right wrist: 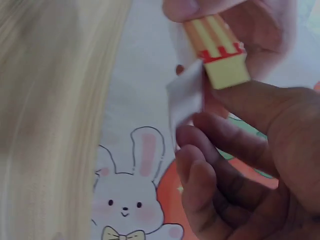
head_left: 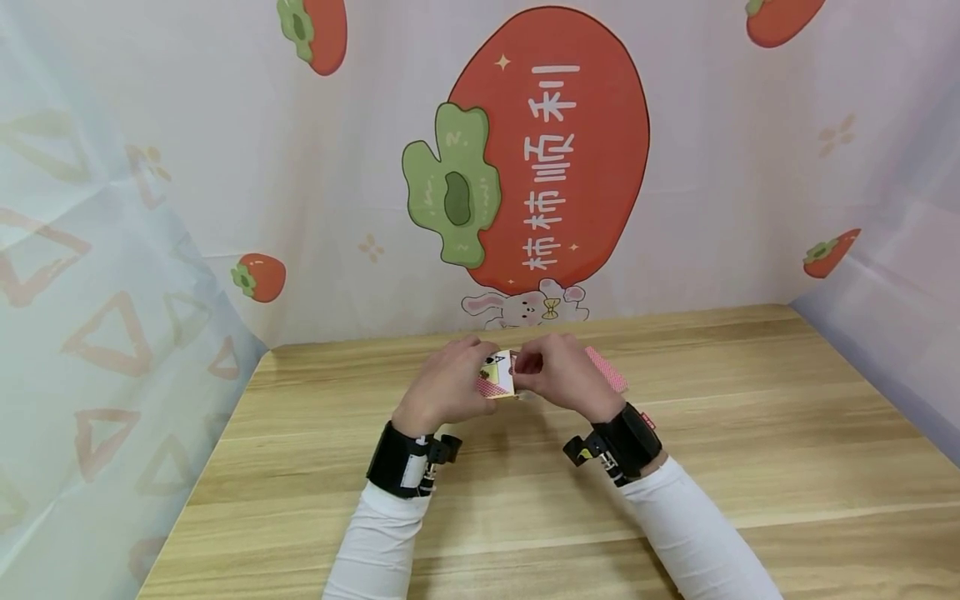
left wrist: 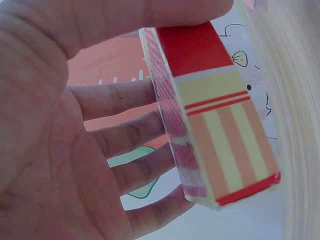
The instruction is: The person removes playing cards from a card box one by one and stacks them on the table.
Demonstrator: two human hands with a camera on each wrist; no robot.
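Note:
My left hand [head_left: 448, 385] grips a playing card box [head_left: 498, 377] between thumb and fingers, above the far part of the table. An ace print shows on one broad face. In the left wrist view the box's narrow side [left wrist: 225, 135] has red, cream and orange stripes. At the box's right end, my right hand [head_left: 564, 375] pinches with thumb and curled fingers. The right wrist view shows a white end flap [right wrist: 185, 97] standing out from the box, right at these fingertips. Inside the box is hidden.
Behind my right hand, a red-patterned card stack [head_left: 606, 369] lies on the wooden table [head_left: 517, 517]. A printed cloth backdrop [head_left: 360, 167] with persimmons and a bunny rises at the table's far edge. More cloth hangs at both sides.

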